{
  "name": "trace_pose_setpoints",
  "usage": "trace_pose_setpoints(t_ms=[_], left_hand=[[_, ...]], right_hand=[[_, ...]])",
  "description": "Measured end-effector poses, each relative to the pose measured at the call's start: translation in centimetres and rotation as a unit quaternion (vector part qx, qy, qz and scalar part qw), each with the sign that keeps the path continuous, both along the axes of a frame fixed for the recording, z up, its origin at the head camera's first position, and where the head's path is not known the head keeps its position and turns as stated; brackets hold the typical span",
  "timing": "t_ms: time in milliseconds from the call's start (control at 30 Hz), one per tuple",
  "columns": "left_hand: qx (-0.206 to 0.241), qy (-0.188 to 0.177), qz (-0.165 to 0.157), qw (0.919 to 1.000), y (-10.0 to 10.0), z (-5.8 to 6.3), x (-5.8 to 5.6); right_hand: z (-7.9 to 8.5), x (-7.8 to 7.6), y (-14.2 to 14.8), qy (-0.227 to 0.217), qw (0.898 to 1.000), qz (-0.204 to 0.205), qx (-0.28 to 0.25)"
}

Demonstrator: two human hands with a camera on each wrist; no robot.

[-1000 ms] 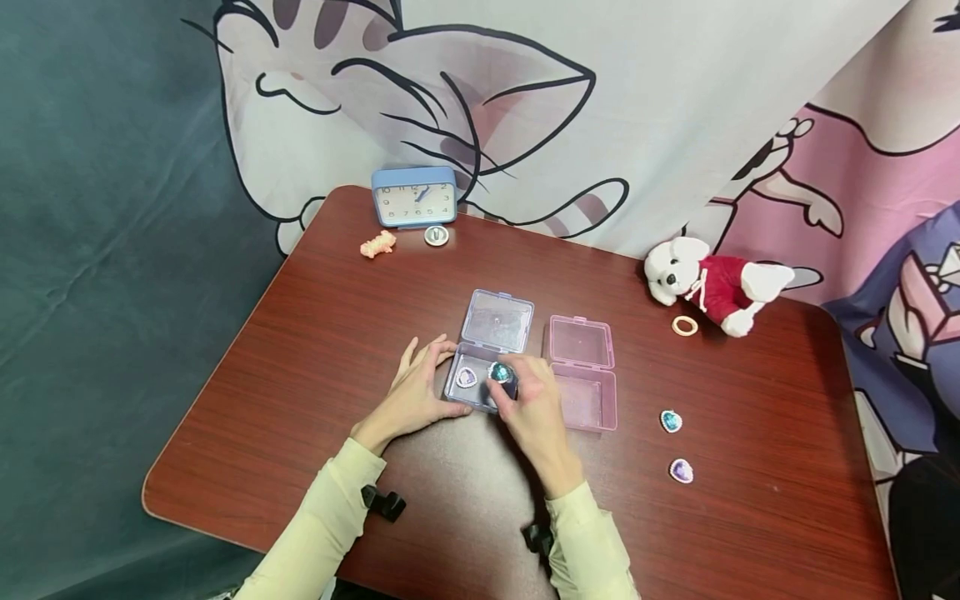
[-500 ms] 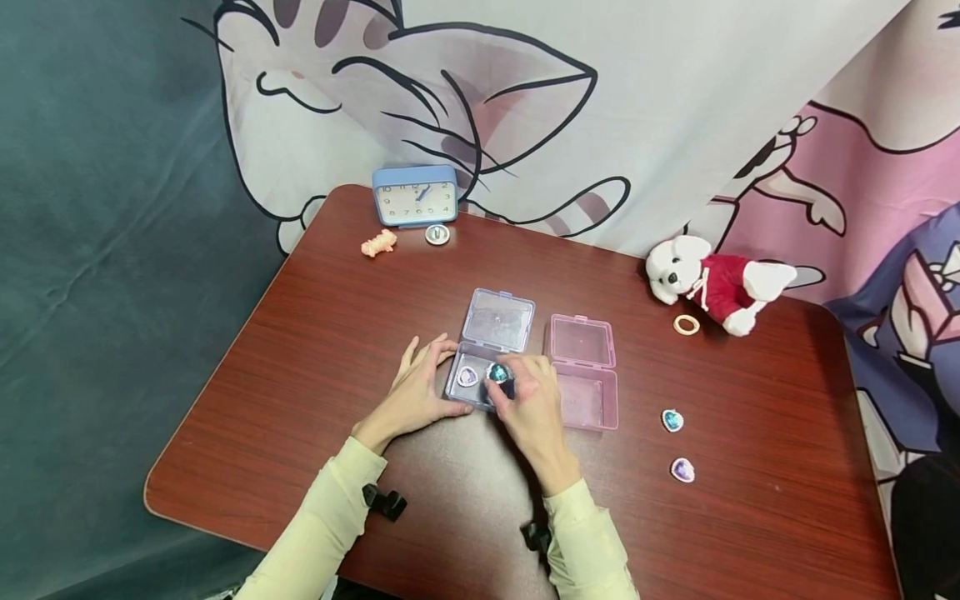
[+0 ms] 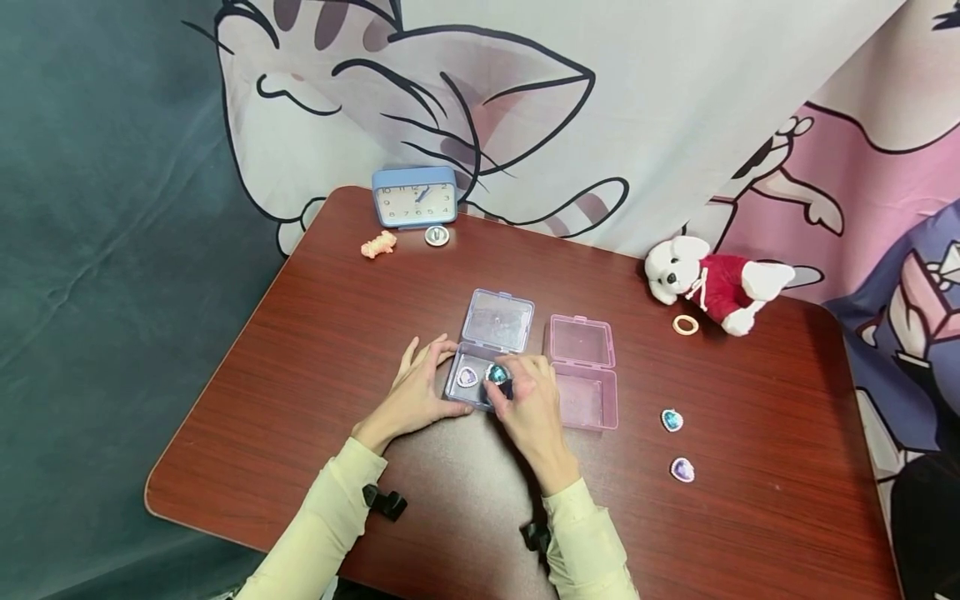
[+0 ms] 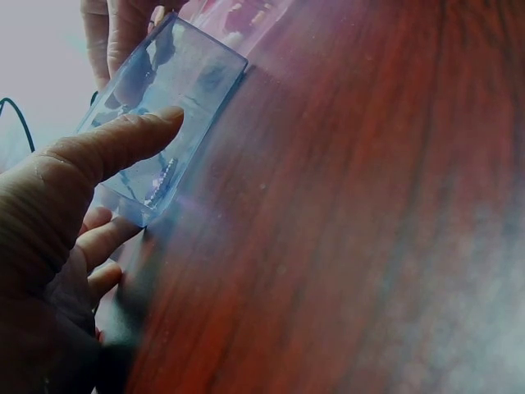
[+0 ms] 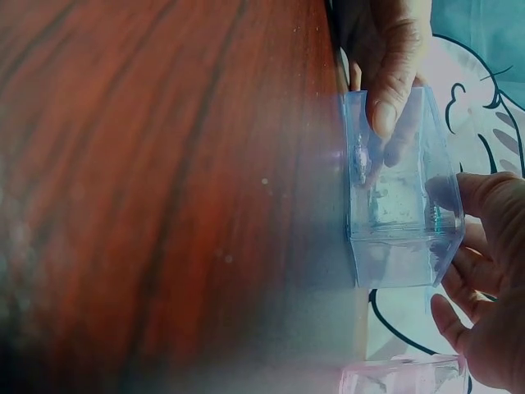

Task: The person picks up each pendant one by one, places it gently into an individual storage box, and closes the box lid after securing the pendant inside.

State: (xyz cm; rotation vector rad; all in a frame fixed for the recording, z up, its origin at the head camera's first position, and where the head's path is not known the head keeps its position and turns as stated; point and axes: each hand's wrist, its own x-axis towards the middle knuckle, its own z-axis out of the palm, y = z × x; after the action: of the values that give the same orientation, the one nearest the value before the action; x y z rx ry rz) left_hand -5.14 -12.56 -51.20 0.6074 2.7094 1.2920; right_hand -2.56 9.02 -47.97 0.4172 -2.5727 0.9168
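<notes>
My left hand (image 3: 412, 398) grips the open, see-through blue-purple plastic box (image 3: 476, 402) at its left end, thumb on the front wall and fingers at the far side. A purple heart-shaped gem (image 3: 467, 377) with a pale beaded edge lies inside, at the left. My right hand (image 3: 531, 404) reaches over the box's right side and pinches a teal gem (image 3: 496, 374) between thumb and fingers. In the right wrist view, the right thumb (image 5: 476, 193) dips inside the wall, with the teal beaded rim (image 5: 436, 218) below it. The left thumb (image 4: 143, 141) presses the front wall in the left wrist view.
An open pink box (image 3: 587, 400) stands just right of the blue-purple one. Farther right lie another teal gem (image 3: 672, 420) and another purple gem (image 3: 682, 470). A plush dog (image 3: 720, 279), a ring (image 3: 686, 325), a clock (image 3: 416, 197), a small figurine (image 3: 378, 244) and a metal knob (image 3: 437, 236) are behind.
My right hand has shifted slightly left with the teal gem, which sits a little nearer the purple gem in the box. The left hand and the box have stayed put.
</notes>
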Motion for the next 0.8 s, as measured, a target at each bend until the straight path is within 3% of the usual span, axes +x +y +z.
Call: trace_pose_setpoints(t_ms=[567,800], left_hand=[[0.01,0.016,-0.001,0.9998,0.1,-0.1,0.0],[0.006,0.006,-0.001,1.0,0.1,0.1,0.1]], right_hand=[[0.3,0.2,0.1,-0.016,1.0,0.0,0.0],[1.0,0.3,1.0,0.009,0.998,0.007,-0.057]])
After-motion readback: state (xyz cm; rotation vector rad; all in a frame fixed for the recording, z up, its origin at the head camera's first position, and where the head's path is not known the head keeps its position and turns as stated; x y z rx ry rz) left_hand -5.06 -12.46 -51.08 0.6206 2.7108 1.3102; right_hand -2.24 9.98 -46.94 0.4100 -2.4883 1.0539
